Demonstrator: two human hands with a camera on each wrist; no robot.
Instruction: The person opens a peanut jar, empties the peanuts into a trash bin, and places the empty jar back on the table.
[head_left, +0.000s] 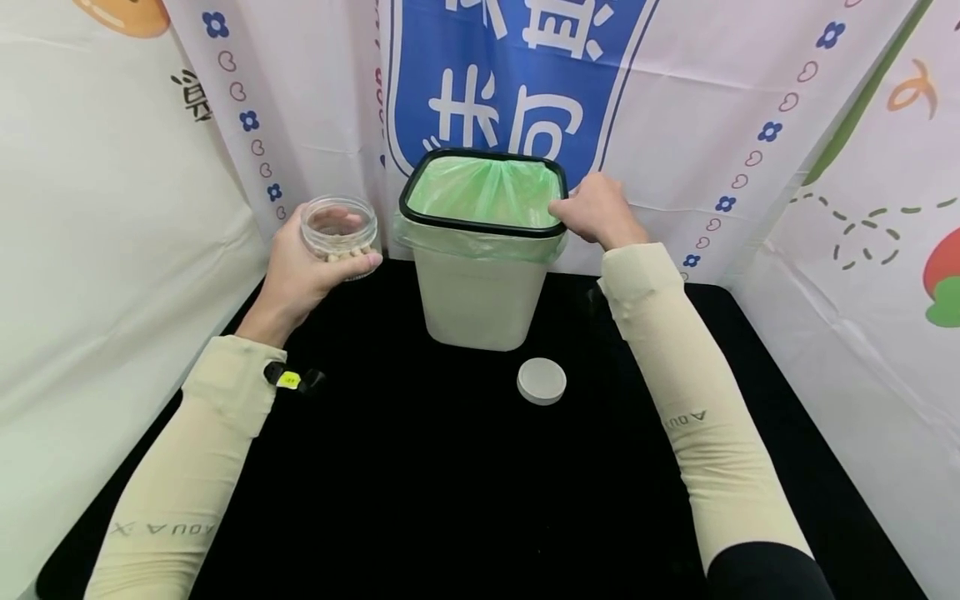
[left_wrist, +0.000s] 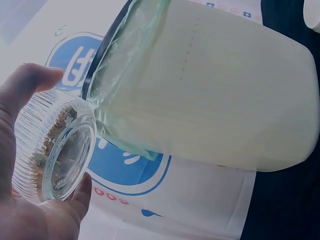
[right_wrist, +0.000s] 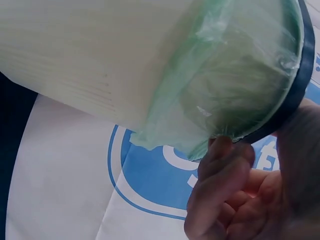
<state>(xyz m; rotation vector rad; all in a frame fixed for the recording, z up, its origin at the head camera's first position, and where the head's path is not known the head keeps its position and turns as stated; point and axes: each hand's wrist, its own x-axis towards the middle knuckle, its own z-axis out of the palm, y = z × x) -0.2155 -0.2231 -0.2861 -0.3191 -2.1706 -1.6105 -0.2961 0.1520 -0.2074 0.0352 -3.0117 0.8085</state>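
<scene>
My left hand (head_left: 288,271) grips an uncovered clear jar (head_left: 341,229) to the left of the bin, thumb along its near side. Small pale pieces lie in the bottom of the jar; in the left wrist view the ribbed wall and round base (left_wrist: 75,157) show. A whitish trash bin (head_left: 480,300) stands at the back, lined with a green plastic bag (head_left: 480,187) folded over its outside. My right hand (head_left: 600,212) pinches the bin's black rim (head_left: 491,227) at its right side. In the right wrist view, curled fingers (right_wrist: 220,185) touch the bag's edge under the rim.
A round white lid (head_left: 542,382) lies on the black tabletop (head_left: 420,475) in front of the bin. Printed white cloth (head_left: 675,108) hangs behind the bin and along both sides. A dark band with a yellow tag (head_left: 288,379) sits at my left cuff.
</scene>
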